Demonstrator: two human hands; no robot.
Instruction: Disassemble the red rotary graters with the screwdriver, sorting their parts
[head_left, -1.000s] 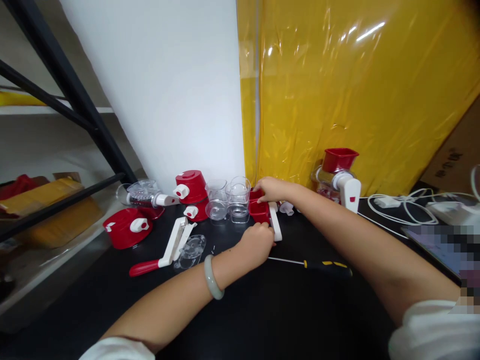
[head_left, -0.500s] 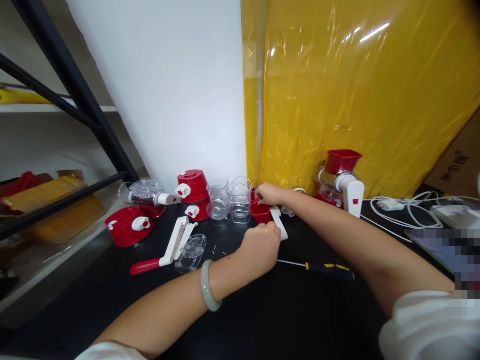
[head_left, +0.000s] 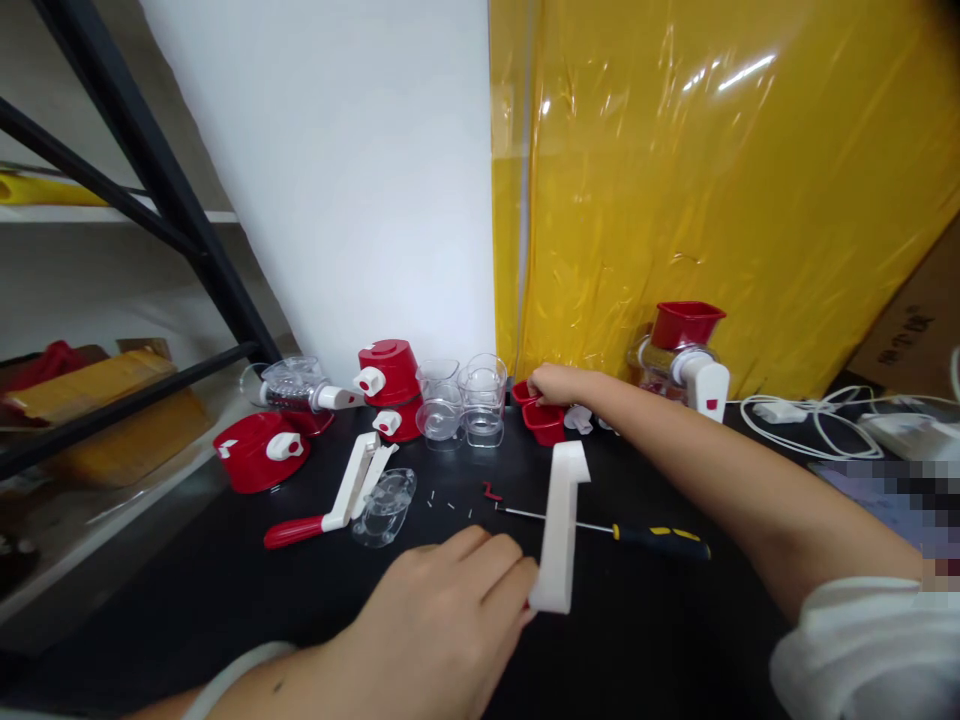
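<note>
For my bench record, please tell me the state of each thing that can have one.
Held crank: gripped in left hand
Other crank: lying down
Screwdriver: lying, partly hidden
Red cups: open-topped, right hand at rear one
Stacked bases: one atop the other
Right grinder: upright
Small bits: scattered

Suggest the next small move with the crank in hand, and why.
I'd probably lay the white crank beside the other crank: the left grip holds it where it hides part of the screwdriver, and the right grip is over at the red containers, so nothing there needs the crank yet.
</note>
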